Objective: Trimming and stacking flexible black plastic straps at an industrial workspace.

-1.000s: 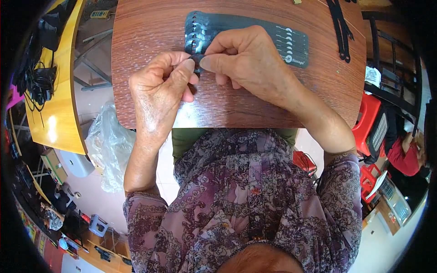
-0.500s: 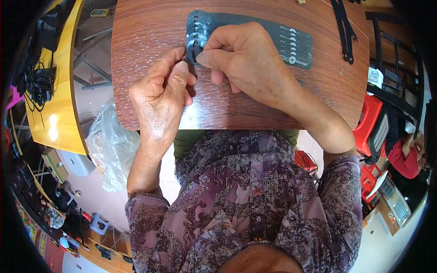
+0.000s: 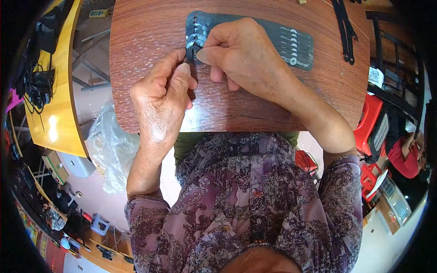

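A flat dark pack of straps [image 3: 268, 41] lies across the far part of the table, with white print at its right end. Slotted, shiny black strap ends [image 3: 196, 28] line up in a row along its left side. My right hand [image 3: 243, 57] pinches the nearest strap end between thumb and index finger; its other fingers curl below. On the left of that same end, my left hand [image 3: 161, 88] reaches in with its index fingertip against the edge. The left thumb stands apart from that finger, and the remaining left fingers are bent and partly hidden.
Long black straps [image 3: 347, 36] with holed ends lie at the table's far right. A yellow-topped table [image 3: 57, 109] stands to the left, a clear plastic bag [image 3: 111, 145] below it. Red plastic stools [image 3: 368, 120] stand at right, with another person [image 3: 405, 157] beyond.
My right hand has shifted slightly up and left, its thumb still at the nearest strap end. The left hand has barely moved.
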`<action>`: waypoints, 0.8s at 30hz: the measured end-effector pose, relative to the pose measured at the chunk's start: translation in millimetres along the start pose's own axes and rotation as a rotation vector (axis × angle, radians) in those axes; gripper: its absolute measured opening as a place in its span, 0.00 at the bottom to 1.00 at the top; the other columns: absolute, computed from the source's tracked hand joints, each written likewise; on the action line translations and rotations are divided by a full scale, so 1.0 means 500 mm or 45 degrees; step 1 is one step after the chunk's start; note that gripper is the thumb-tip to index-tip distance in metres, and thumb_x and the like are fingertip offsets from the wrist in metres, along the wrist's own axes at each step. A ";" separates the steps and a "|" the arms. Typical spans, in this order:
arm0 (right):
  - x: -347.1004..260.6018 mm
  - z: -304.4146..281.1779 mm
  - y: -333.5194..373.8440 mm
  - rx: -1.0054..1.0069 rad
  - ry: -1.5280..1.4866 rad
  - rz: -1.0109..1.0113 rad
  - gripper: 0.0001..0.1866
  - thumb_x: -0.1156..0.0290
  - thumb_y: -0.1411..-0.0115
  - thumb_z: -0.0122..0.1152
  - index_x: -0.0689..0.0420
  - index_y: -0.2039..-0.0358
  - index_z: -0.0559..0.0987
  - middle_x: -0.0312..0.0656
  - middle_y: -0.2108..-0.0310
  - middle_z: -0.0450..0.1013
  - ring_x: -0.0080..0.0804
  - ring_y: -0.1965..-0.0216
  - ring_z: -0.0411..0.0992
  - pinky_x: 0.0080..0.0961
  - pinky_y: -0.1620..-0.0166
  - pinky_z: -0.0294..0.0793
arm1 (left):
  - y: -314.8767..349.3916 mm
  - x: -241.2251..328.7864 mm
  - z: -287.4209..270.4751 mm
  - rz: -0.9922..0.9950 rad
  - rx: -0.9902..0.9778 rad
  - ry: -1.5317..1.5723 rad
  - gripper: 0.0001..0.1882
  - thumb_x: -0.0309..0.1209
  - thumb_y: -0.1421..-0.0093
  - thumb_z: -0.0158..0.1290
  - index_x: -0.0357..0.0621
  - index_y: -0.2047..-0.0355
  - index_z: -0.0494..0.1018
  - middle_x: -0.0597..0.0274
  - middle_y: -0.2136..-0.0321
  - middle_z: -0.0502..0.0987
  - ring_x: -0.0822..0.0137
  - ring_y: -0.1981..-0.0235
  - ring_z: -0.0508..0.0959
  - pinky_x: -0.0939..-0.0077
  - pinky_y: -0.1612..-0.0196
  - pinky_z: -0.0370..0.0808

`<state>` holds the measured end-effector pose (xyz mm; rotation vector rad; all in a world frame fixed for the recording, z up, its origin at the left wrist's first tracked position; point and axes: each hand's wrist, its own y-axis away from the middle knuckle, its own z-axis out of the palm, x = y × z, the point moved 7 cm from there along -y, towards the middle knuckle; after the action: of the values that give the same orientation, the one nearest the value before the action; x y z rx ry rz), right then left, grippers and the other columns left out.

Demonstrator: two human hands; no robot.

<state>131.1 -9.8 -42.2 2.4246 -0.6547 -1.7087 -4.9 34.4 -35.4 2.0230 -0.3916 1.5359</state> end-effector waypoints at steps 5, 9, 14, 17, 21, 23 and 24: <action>-0.002 -0.001 -0.004 0.031 0.143 0.003 0.10 0.73 0.46 0.55 0.66 0.79 0.76 0.40 0.87 0.72 0.21 0.90 0.67 0.19 0.86 0.65 | 0.000 0.000 0.000 -0.002 -0.003 0.010 0.12 0.20 0.40 0.48 0.31 0.57 0.73 0.65 0.81 0.73 0.81 0.85 0.68 0.87 0.83 0.65; -0.004 -0.002 -0.007 0.032 0.178 0.008 0.10 0.73 0.46 0.54 0.66 0.79 0.75 0.41 0.87 0.72 0.22 0.90 0.67 0.20 0.86 0.66 | -0.001 0.001 0.001 -0.012 -0.012 0.008 0.11 0.21 0.40 0.47 0.31 0.57 0.73 0.65 0.81 0.72 0.81 0.85 0.67 0.88 0.83 0.65; -0.007 -0.003 -0.009 0.054 0.187 0.012 0.10 0.73 0.46 0.54 0.66 0.80 0.75 0.41 0.86 0.72 0.22 0.90 0.67 0.20 0.86 0.66 | -0.001 0.002 0.001 -0.005 -0.008 -0.013 0.11 0.22 0.40 0.48 0.32 0.57 0.73 0.66 0.82 0.72 0.81 0.85 0.67 0.87 0.83 0.65; -0.010 -0.001 -0.009 0.055 0.188 0.005 0.10 0.73 0.46 0.54 0.66 0.80 0.75 0.42 0.86 0.72 0.23 0.90 0.67 0.21 0.86 0.66 | -0.001 0.003 -0.001 0.015 -0.005 -0.052 0.11 0.22 0.40 0.48 0.32 0.58 0.73 0.66 0.82 0.72 0.81 0.85 0.67 0.87 0.83 0.65; -0.009 -0.001 -0.011 0.047 0.193 0.001 0.10 0.74 0.47 0.54 0.67 0.80 0.75 0.42 0.87 0.72 0.22 0.90 0.68 0.20 0.86 0.66 | -0.003 0.003 0.000 0.006 -0.001 -0.044 0.11 0.22 0.40 0.48 0.32 0.58 0.73 0.66 0.82 0.72 0.81 0.86 0.67 0.87 0.83 0.65; -0.005 -0.003 -0.010 0.050 0.175 0.040 0.10 0.74 0.47 0.55 0.67 0.80 0.75 0.42 0.87 0.72 0.22 0.89 0.68 0.20 0.86 0.66 | -0.003 0.004 0.000 0.011 -0.005 -0.039 0.11 0.21 0.40 0.48 0.32 0.58 0.73 0.66 0.82 0.72 0.81 0.86 0.67 0.86 0.83 0.65; -0.005 -0.002 -0.010 0.051 0.175 0.040 0.10 0.74 0.47 0.55 0.67 0.80 0.75 0.42 0.87 0.72 0.22 0.89 0.68 0.20 0.86 0.66 | -0.003 0.004 0.000 0.014 -0.015 -0.048 0.11 0.21 0.40 0.47 0.32 0.58 0.73 0.66 0.82 0.72 0.81 0.86 0.67 0.86 0.83 0.65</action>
<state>133.0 -4.3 -41.3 2.5166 -0.7110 -1.5149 -3.5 35.8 -33.9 2.0463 -0.4258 1.5005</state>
